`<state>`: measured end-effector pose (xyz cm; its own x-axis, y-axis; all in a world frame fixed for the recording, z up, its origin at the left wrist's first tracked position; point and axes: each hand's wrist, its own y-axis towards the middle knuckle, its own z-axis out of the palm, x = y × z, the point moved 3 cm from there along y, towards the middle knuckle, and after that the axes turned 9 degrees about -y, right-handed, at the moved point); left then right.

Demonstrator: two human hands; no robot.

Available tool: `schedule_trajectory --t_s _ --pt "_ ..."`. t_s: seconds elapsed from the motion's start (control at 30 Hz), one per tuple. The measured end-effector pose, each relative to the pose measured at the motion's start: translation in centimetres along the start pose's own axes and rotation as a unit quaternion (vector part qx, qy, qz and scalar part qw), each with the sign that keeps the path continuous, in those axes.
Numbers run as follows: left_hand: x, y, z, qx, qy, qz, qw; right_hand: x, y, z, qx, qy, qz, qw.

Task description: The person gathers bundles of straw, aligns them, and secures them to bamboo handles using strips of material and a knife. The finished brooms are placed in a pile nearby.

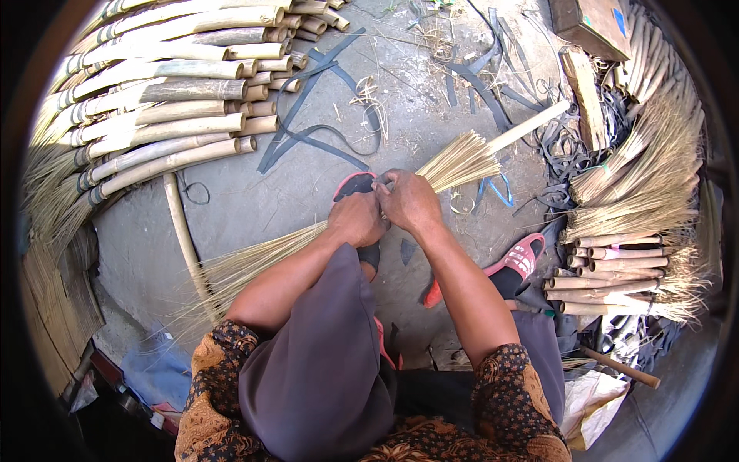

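A broom bundle of thin straw-coloured sticks (462,160) with a pale bamboo handle (531,125) lies across the concrete floor in front of me. My left hand (356,219) and my right hand (408,202) are pressed together around the middle of the bundle, both gripping it just above a red sandal (352,183). The loose stick ends (254,262) fan out to the lower left, past my left forearm. Whatever is between my fingers is hidden by the backs of my hands.
Stacked bamboo-handled brooms (169,100) fill the upper left. More finished brooms (631,200) pile at the right. Dark rubber strips (323,138) lie scattered on the concrete. A second red sandal (519,258) sits by my right leg, a wooden box (589,27) at top right.
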<state>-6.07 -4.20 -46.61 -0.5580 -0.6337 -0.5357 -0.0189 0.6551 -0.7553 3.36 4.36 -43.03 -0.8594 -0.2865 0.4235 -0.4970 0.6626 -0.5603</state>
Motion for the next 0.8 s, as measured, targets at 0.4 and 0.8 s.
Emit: schedule_trajectory --t_s 0.4,0.8 --pt "0.5 0.1 -0.3 -0.005 -0.051 -0.001 0.999 -2.0 -10.9 0.4 0.078 0.426 0.079 0.898" --pt "-0.3 -1.0 -3.8 0.206 -0.31 0.055 0.927 -11.6 -9.6 5.7 0.111 0.29 -0.025 0.95"
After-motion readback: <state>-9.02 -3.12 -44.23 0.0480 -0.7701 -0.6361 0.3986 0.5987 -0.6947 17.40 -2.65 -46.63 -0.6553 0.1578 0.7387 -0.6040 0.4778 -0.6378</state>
